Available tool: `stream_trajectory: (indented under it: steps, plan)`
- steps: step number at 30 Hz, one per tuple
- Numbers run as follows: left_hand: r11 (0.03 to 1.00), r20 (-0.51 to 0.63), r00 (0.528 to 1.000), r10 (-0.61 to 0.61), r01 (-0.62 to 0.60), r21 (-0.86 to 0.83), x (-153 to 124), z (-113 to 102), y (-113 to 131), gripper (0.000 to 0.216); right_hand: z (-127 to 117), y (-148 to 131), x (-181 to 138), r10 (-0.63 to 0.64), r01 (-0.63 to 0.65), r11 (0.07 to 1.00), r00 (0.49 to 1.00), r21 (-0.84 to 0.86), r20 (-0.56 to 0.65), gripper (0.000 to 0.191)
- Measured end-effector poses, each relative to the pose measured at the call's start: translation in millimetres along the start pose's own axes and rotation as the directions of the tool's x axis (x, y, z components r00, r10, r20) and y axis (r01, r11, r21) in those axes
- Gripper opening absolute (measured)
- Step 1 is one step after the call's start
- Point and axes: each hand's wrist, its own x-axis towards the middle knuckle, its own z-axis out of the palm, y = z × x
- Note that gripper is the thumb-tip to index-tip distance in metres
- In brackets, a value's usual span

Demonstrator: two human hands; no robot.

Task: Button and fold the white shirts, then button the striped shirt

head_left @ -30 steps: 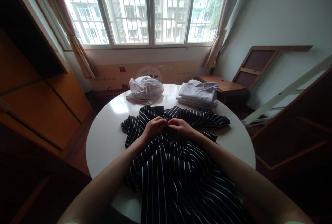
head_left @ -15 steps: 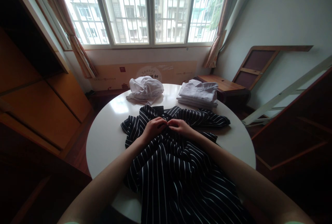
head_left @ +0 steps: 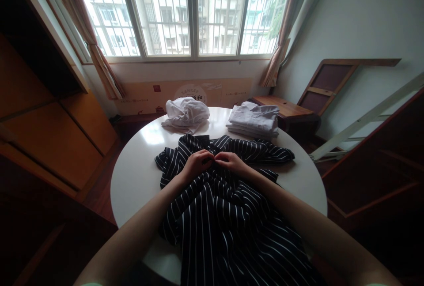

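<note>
A dark shirt with thin white stripes lies spread over the near half of a round white table and hangs toward me. My left hand and my right hand rest on it near the collar, fingertips meeting at the middle. Both hands are closed in a pinch on the shirt's front fabric. What sits between the fingertips is too small to make out.
A crumpled white garment lies at the table's far left and a folded stack of white shirts at the far right. Wooden cabinets stand left. A low wooden bench and leaning boards stand right, under a wide window.
</note>
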Motion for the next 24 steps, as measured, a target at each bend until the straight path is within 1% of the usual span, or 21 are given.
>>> stream_trajectory:
  steps: [10,19,24]
  plan:
    - [1.0,-0.019,1.0,-0.003,0.004,0.02,0.9,-0.2,2.4,0.014,-0.3,-1.7,-0.4,0.001,-0.001,1.0,1.0,0.018,-0.016,0.025]
    - [0.999,-0.045,0.998,-0.044,0.044,-0.004,0.6,0.5,3.7,0.012,-0.7,-4.4,-0.4,0.003,-0.003,1.0,1.0,0.007,-0.015,0.022]
    - [0.997,-0.07,0.995,-0.074,0.075,0.014,0.2,0.0,4.6,0.009,-0.6,-4.3,-0.7,-0.003,0.004,1.0,1.0,0.03,-0.016,0.023]
